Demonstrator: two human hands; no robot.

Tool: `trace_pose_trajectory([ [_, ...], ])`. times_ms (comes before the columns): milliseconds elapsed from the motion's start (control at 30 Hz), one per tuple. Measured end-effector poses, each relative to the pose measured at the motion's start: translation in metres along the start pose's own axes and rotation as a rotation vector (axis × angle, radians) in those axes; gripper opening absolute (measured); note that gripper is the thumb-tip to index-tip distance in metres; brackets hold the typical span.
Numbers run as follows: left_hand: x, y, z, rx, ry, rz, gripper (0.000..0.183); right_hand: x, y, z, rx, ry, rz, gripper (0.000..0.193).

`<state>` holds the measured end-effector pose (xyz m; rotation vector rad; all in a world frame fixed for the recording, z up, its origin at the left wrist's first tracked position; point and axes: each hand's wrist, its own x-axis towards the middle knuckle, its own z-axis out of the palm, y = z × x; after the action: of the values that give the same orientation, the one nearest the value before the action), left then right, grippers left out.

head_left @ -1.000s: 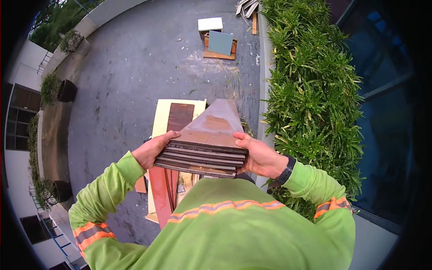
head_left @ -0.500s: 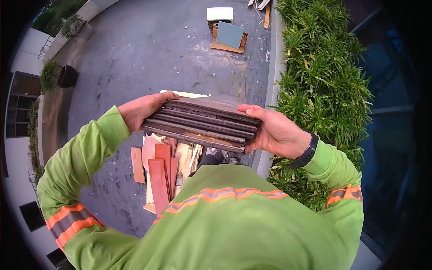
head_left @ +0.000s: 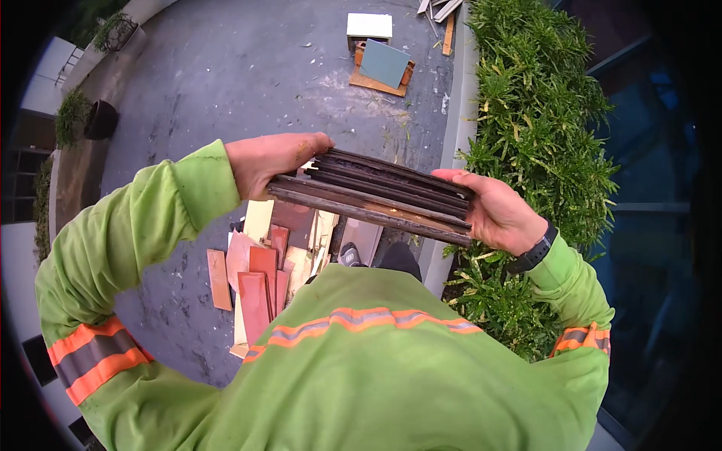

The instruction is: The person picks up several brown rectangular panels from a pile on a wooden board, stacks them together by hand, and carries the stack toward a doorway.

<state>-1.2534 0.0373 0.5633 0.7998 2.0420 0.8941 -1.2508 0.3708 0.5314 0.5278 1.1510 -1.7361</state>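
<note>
Between both hands I hold a stack of dark brown wooden boards (head_left: 383, 192) in front of my chest, tilted down to the right. My left hand (head_left: 274, 159) grips its left end, thumb over the top edge. Around the right end my right hand (head_left: 500, 213) is closed, with the thumb along the upper board; its lower fingers are mostly hidden. The lowest board juts out toward me from the others. Beneath, on the ground, lies a loose pile of reddish-brown wooden boards (head_left: 256, 289) and pale wood pieces (head_left: 258, 219).
My shoe (head_left: 350, 254) stands beside the pile. A leafy green hedge (head_left: 526, 128) runs along the right behind a low concrete curb (head_left: 466, 105). Farther off sit a white box-like piece (head_left: 369, 25), a grey-blue panel (head_left: 384, 64) and wooden strips (head_left: 448, 34). Potted plants (head_left: 98, 120) line the left.
The board stack has shifted to the right and its top has tipped, so the edges show more. Both hands moved right with it, still gripping. More of the pile and my feet shows below.
</note>
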Motion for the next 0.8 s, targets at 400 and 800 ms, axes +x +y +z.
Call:
trace_pose_trajectory([
  [400,0.046,-0.075,-0.016,-0.796,0.615,-0.159,0.084,0.035,-0.111,-0.017,0.049,-0.166,-0.052,0.03],
  [800,0.145,-0.129,-0.022,-0.828,0.97,0.446,0.125,0.066,-0.138,-0.047,0.181,-0.388,-0.122,0.041],
])
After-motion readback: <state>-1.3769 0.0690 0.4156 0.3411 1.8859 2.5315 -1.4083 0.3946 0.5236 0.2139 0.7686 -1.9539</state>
